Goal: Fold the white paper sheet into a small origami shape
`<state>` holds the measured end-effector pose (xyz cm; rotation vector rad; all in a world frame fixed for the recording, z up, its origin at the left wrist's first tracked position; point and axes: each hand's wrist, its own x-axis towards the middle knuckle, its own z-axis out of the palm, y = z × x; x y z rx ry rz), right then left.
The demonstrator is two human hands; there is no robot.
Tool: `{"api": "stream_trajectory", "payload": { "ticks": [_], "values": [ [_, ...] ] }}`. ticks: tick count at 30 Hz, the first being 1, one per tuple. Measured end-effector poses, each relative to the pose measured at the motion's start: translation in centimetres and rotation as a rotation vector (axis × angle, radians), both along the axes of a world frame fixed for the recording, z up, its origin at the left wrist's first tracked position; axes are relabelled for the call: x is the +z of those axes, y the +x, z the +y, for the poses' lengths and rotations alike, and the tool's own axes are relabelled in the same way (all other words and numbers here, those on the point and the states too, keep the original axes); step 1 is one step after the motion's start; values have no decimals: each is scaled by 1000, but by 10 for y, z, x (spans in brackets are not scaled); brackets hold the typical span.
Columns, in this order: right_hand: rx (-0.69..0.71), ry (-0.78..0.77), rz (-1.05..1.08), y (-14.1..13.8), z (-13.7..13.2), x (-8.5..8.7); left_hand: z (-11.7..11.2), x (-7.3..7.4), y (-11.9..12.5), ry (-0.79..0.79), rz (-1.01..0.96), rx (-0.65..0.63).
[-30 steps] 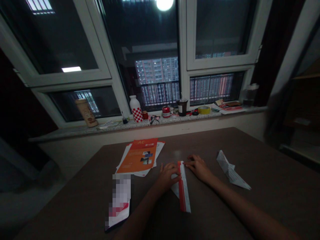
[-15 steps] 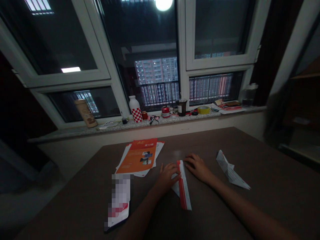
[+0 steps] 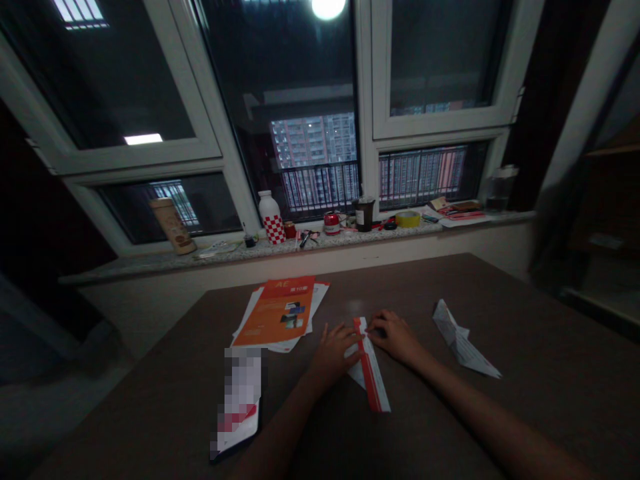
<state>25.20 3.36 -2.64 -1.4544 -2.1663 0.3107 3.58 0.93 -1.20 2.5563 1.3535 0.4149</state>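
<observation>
Head view. Red-and-white folded paper strip (image 3: 376, 385) lies on the worktop (image 3: 425, 427) between the hands, near end slanting right. Left hand (image 3: 334, 350) rests over its left side, fingers loosely spread, thumb apart. Right hand (image 3: 395, 335) has bent fingertips at the far right edge; whether that grip pinches, cannot tell.

Handling, my judgement: best to keep the left hand's pressure flat and light, line up the layers at the far end, and press evenly along the fold — near end lies unheld and could swing.

Containers, far on the windowsill (image 3: 425, 234): tan tumbler (image 3: 173, 227) at left, contents hidden; checked bottle (image 3: 273, 223), opaque; cup (image 3: 365, 217) near the middle, looks filled dark — drink, perhaps; clear jar (image 3: 500, 190) at right, too dim to tell.
</observation>
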Motion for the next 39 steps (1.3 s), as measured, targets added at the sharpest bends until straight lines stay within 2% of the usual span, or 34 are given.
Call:
{"api": "stream_trajectory", "payload": {
  "ticks": [15,24,30,39],
  "values": [
    [102,-35,48,9,-4,-6,3,2,0,79,70,-21],
    [123,-39,83,9,-5,-9,17,-7,-1,174,76,9],
    [123,-54,85,9,-6,-10,22,-8,0,199,37,42],
    [118,0,51,8,-10,-13,11,-7,5,216,23,59]
  ]
}}
